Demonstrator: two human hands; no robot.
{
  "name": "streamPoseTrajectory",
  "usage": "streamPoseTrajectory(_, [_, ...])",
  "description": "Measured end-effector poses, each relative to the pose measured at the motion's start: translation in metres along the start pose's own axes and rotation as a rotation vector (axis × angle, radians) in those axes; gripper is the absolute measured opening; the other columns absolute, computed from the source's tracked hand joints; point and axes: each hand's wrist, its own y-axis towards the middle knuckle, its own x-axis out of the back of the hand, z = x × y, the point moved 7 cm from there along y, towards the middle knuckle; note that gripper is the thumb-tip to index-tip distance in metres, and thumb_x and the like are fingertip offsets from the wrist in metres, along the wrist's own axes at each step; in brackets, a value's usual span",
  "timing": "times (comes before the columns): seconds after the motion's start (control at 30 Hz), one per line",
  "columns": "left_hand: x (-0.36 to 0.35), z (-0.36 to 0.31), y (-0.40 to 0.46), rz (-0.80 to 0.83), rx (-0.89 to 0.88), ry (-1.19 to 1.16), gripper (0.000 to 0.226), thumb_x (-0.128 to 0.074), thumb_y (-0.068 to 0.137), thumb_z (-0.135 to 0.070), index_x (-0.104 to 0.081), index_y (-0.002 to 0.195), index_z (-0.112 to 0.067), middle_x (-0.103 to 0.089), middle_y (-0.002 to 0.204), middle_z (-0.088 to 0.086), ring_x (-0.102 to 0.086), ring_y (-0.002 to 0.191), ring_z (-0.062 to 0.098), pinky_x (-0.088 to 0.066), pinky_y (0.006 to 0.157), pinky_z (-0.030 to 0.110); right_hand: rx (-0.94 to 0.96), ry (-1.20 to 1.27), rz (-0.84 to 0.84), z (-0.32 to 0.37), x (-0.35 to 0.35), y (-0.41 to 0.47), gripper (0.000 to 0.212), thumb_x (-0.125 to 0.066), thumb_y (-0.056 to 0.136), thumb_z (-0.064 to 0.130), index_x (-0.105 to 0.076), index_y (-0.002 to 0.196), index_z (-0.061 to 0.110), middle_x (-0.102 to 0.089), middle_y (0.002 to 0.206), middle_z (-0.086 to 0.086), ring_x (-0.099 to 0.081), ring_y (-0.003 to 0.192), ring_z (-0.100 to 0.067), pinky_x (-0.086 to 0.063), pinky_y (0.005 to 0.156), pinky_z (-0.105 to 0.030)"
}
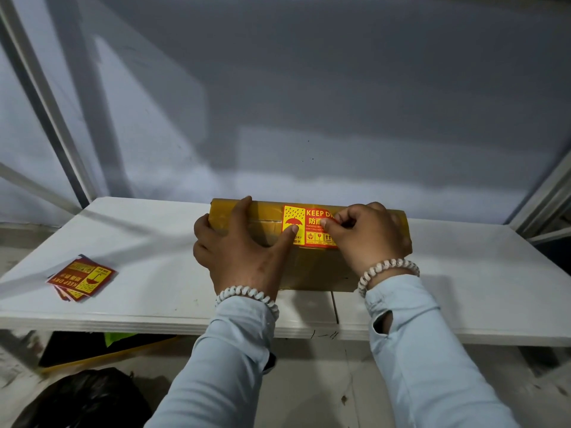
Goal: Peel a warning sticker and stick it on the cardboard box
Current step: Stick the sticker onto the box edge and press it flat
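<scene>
A: Head view: where was the "KEEP DRY" sticker [298, 224]?

B: On the taped cardboard box [312, 267], mid-table. The left hand [244, 257] lay spread, thumb pressing the umbrella panel; the right hand [364, 233] pinched the sticker's right part (exact grip hidden).

A: Best technique?

B: Probably smoothing rightward, leaving no bubbles. The white table [463, 288] offered room; spare stickers [82, 278] lay well left.
</scene>
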Motion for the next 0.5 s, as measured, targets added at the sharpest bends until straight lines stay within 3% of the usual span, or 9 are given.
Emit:
streamPoseTrajectory(0.17, [-0.002, 0.001, 0.000, -0.001, 0.003, -0.010, 0.079, -0.076, 0.055, -0.063, -0.044, 0.125, -0.049, -0.020, 0.145, 0.005, -0.023, 0.132, 0.037, -0.035, 0.104, 0.045, -0.033, -0.093, -0.101, 0.000, -0.006, -0.006, 0.028, -0.057, 0.078, 0.058, -0.060, 0.082, 0.030, -0.056, 0.111, -0.001, -0.047, 0.111, -0.027, -0.035, 0.094, -0.047])
streamPoseTrajectory(0.33, [-0.004, 0.003, 0.000, -0.006, 0.019, -0.033, 0.078, -0.077, 0.055, -0.060, -0.044, 0.125, -0.048, -0.020, 0.144, 0.005, -0.023, 0.131, 0.037, -0.035, 0.104, 0.045, -0.018, -0.126, -0.379, 0.007, 0.000, -0.024, 0.053, -0.067, 0.076, 0.046, -0.047, 0.115, 0.017, -0.051, 0.121, -0.013, -0.048, 0.110, -0.032, -0.038, 0.089, -0.044])
streamPoseTrajectory(0.4, [-0.005, 0.003, 0.001, -0.008, 0.031, -0.036, 0.077, -0.076, 0.055, -0.059, -0.044, 0.124, -0.049, -0.019, 0.145, 0.004, -0.023, 0.131, 0.037, -0.035, 0.106, 0.046, 0.223, -0.173, -0.516, 0.029, 0.000, -0.043, 0.038, -0.065, 0.080, 0.031, -0.054, 0.116, 0.022, -0.055, 0.124, -0.010, -0.048, 0.112, -0.031, -0.036, 0.088, -0.043])
streamPoseTrajectory(0.43, [-0.005, 0.003, 0.002, -0.008, 0.041, -0.040, 0.074, -0.074, 0.057, -0.057, -0.044, 0.124, -0.050, -0.019, 0.145, 0.004, -0.022, 0.131, 0.037, -0.036, 0.106, 0.046, 0.394, -0.157, -0.506, 0.043, -0.008, -0.053, 0.033, -0.060, 0.083, 0.026, -0.057, 0.115, 0.024, -0.058, 0.126, -0.006, -0.048, 0.114, -0.029, -0.034, 0.091, -0.043])
streamPoseTrajectory(0.5, [-0.005, 0.004, 0.004, -0.003, 0.058, -0.042, 0.063, -0.069, 0.066, -0.051, -0.044, 0.124, -0.050, -0.017, 0.147, 0.003, -0.020, 0.133, 0.035, -0.037, 0.106, 0.047, 0.671, -0.103, -0.313, 0.060, -0.035, -0.068, 0.037, -0.048, 0.086, 0.021, -0.055, 0.123, 0.023, -0.060, 0.130, 0.000, -0.049, 0.122, -0.024, -0.033, 0.104, -0.044])
